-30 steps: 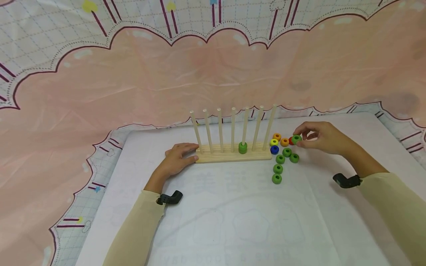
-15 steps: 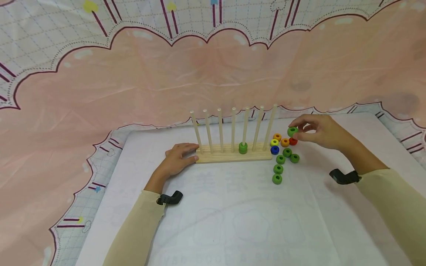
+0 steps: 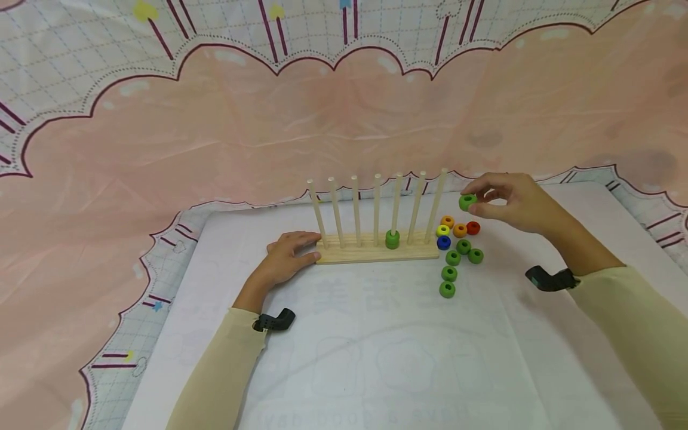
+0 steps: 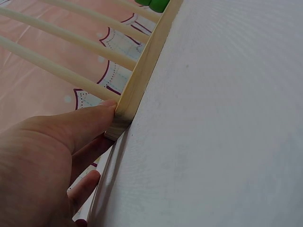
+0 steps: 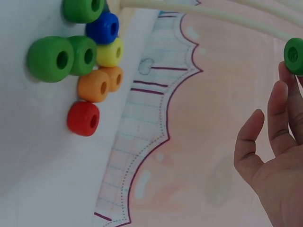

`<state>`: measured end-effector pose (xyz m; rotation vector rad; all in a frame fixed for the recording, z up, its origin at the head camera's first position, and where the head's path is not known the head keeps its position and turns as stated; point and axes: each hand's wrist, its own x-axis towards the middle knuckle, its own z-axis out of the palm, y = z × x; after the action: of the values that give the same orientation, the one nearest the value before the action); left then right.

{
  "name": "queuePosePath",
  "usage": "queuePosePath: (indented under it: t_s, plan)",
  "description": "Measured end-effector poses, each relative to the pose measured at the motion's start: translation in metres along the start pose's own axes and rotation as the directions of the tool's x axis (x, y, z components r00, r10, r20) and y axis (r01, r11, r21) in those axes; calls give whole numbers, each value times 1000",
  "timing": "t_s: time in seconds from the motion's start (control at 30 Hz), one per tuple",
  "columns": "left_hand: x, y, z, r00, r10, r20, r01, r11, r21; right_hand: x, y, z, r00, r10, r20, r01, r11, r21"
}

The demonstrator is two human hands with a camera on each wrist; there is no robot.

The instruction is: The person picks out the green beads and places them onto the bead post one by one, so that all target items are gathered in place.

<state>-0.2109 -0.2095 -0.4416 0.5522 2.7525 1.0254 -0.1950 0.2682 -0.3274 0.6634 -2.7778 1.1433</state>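
A wooden base (image 3: 376, 254) carries a row of several upright pegs, and green beads (image 3: 392, 239) sit at the foot of one right of the middle. My left hand (image 3: 282, 260) grips the base's left end; in the left wrist view the thumb of that hand (image 4: 52, 156) presses on the wood's edge. My right hand (image 3: 513, 203) pinches a green bead (image 3: 467, 202) in the air, right of the rightmost peg (image 3: 436, 206). The right wrist view shows this bead (image 5: 294, 56) at the fingertips of the hand (image 5: 279, 170).
Right of the base lie loose beads on the white table surface (image 3: 376, 346): several green (image 3: 448, 273), a blue (image 3: 443, 242), a yellow (image 3: 442, 230), two orange (image 3: 459, 230) and a red (image 3: 473, 228). A patterned pink cloth (image 3: 344, 125) is behind the table.
My right hand has risen and moved slightly left with the green bead, uncovering the red bead beneath. My left hand has stayed in place.
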Motion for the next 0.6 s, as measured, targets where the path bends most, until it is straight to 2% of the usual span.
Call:
queuePosePath:
  t_s: [0.13, 0.37, 0.6]
  plan:
    - [0, -1, 0, 1000, -2, -1, 2, 1000, -3, 3, -9, -2, 1000, 27, -16, -27, 1000, -9]
    - [0, -1, 1, 1000, 1, -2, -1, 1000, 2, 7, -19, -5, 999, 17, -49, -18, 1000, -20]
    - [1, -2, 1, 1000, 6, -6, -6, 1000, 5, 14, -31, -6, 994, -15, -105, 21, 998, 52]
